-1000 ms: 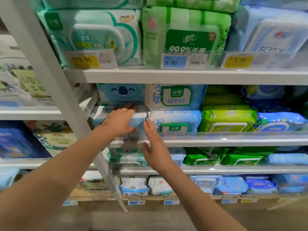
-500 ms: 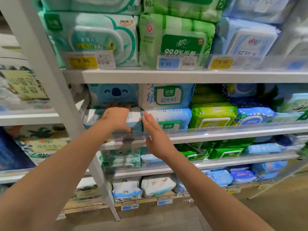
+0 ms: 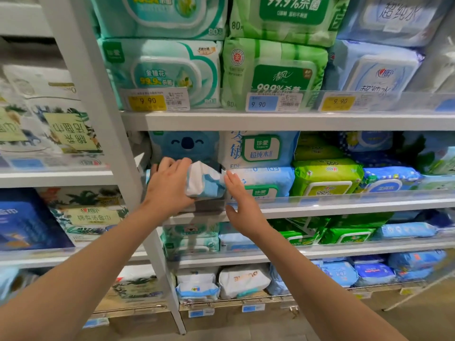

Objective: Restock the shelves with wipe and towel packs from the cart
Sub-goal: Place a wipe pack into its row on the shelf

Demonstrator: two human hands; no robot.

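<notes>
Shelf [image 3: 320, 205] runs just under both hands, with a koala pack [image 3: 184, 143] behind the left one. The soft, crinkly white-and-blue wipe pack [image 3: 204, 180] sits tilted between them, and its long axis seems to point into the shelf. Left hand [image 3: 170, 183] grips its left side. Right hand [image 3: 242, 205] is flat-fingered, touching its right edge. Probably needs pushing straight back.

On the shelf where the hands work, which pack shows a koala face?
The blue pack at the far left, above the white-blue pack in the left hand; the others show labels, no face.
</notes>
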